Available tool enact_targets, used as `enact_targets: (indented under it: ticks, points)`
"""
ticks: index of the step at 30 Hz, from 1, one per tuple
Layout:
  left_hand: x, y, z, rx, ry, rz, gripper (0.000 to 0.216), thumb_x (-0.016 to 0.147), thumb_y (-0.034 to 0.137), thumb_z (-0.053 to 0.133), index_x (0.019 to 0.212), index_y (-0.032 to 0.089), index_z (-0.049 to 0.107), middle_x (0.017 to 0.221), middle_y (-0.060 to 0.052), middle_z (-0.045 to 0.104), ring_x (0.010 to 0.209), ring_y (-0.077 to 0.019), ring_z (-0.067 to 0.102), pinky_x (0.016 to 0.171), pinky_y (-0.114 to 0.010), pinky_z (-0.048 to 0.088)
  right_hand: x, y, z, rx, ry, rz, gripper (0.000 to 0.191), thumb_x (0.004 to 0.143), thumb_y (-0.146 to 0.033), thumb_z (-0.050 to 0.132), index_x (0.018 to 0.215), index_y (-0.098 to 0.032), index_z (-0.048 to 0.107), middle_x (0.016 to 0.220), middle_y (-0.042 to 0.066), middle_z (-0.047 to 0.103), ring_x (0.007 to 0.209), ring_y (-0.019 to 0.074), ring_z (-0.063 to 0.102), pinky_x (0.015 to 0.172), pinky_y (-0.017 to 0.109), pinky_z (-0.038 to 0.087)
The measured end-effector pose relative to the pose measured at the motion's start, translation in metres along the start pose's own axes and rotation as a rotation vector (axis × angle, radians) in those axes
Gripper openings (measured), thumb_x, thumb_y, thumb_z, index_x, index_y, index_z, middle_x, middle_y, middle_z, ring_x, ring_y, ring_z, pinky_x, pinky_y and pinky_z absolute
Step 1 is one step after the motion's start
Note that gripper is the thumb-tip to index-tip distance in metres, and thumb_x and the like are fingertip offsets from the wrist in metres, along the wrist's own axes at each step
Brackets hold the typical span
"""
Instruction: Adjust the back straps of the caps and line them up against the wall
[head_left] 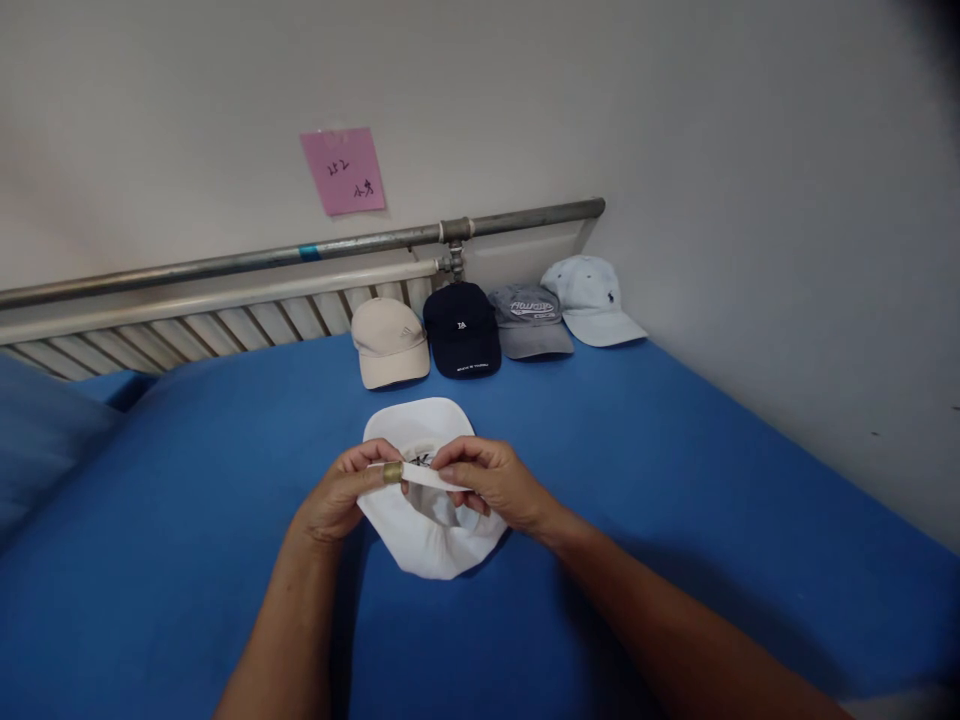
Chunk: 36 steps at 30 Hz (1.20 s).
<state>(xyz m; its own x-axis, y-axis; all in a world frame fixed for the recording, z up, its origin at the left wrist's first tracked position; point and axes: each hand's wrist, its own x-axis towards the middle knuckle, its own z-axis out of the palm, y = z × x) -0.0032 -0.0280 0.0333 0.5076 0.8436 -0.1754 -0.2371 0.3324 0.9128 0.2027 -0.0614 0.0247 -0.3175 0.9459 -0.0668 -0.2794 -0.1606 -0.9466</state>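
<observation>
A white baseball cap (431, 555) rests on the blue surface in front of me, its brim pointing away toward the wall. Its back strap (427, 477) is stretched between my hands, with a brass-coloured buckle (393, 472) near the strap's left end. My left hand (337, 495) pinches the strap beside the buckle between thumb and fingers. On the other side, my right hand (499, 480) grips the strap's right part, its fingers bent around it. Dark lettering shows partly behind the strap. Some fingertips are hidden by the strap and cap.
Along the back stand a beige cap (390, 340), a navy cap (461, 330), a grey cap (531, 320) and a pale cap (592, 300). Behind them are a radiator (247, 325) and a metal pipe (360, 243). A pink note (345, 172) hangs on the wall.
</observation>
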Motion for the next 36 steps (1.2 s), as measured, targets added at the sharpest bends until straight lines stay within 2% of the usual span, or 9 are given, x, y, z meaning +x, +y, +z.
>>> enact_targets:
  ticks: [9,22,30,36]
  points:
    - [-0.0015,0.0005,-0.0002,0.029,-0.014,-0.013,0.021,0.065,0.029,0.082,0.071,0.014,0.068,0.059,-0.003,0.070,0.049,-0.0094,0.060,0.048,-0.016,0.042,-0.0002,-0.0013,-0.0021,-0.033,-0.023,-0.001,0.008,0.073,-0.022,0.066,0.080,-0.019,0.069,0.050,-0.006,0.055,0.038,0.0040,0.041,0.036,0.017,0.024]
    - [-0.0003,0.0009,0.0021,0.046,-0.010,-0.038,0.023,0.064,0.031,0.082,0.072,0.013,0.069,0.060,-0.003,0.069,0.050,-0.0091,0.059,0.048,-0.016,0.040,-0.0013,-0.0011,0.0013,-0.115,0.019,-0.060,0.010,0.073,-0.025,0.067,0.080,-0.018,0.070,0.060,-0.004,0.058,0.047,0.0055,0.051,0.038,0.016,0.031]
    - [-0.0001,0.0016,0.0031,0.044,0.002,-0.040,0.024,0.064,0.032,0.082,0.072,0.014,0.068,0.060,-0.003,0.069,0.050,-0.0091,0.058,0.049,-0.016,0.040,0.0002,-0.0016,-0.0008,0.083,-0.031,0.055,0.011,0.072,-0.023,0.068,0.081,-0.018,0.065,0.047,-0.007,0.055,0.036,0.0038,0.040,0.035,0.015,0.025]
    - [-0.0001,0.0019,0.0061,0.075,0.006,-0.039,0.023,0.065,0.031,0.081,0.074,0.013,0.068,0.062,-0.004,0.069,0.054,-0.0106,0.060,0.053,-0.018,0.042,-0.0002,-0.0035,0.0018,0.053,-0.046,0.050,0.018,0.069,-0.024,0.071,0.084,-0.017,0.064,0.045,-0.008,0.055,0.035,0.0037,0.040,0.034,0.015,0.025]
